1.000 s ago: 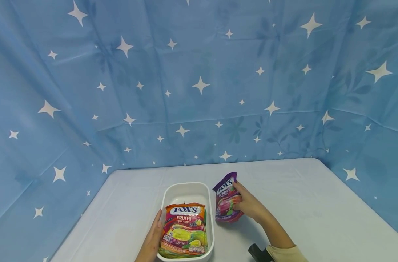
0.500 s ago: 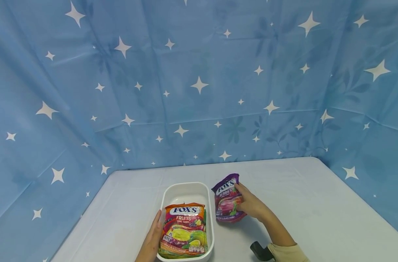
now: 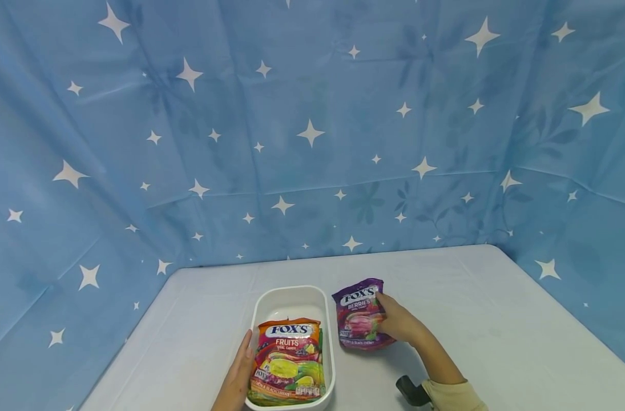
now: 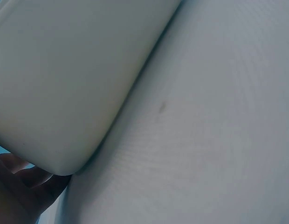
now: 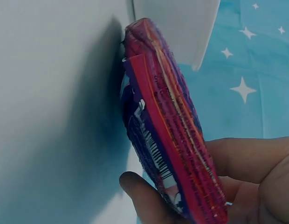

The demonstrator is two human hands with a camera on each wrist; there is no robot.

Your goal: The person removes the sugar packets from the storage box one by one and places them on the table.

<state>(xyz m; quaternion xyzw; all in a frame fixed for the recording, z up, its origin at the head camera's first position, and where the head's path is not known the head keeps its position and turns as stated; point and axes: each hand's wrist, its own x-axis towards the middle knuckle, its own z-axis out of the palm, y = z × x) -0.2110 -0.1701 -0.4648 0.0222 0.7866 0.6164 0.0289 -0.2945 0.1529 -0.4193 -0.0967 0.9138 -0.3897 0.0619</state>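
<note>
fingers of the right hand [image 3: 398, 322] gripped a purple "fox's berries" pack [image 3: 357, 318] beside a white tub [image 3: 291, 299], a "fox's fruits" pack [image 3: 286, 361] lay inside, the left hand [image 3: 237, 374] rested straight-fingered against the tub's side

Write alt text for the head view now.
A person's right hand holds a purple Fox's Berries bag right of a white tray. The left hand rests against the tray, where a Fox's Fruits bag lies.

L hand [image 3: 236, 377] near bottom, fingers pointing fwd, R hand [image 3: 398, 321] farther out, pinching w/ thumb & fingers, R arm [image 3: 438, 357] on a slant from bottom rt
</note>
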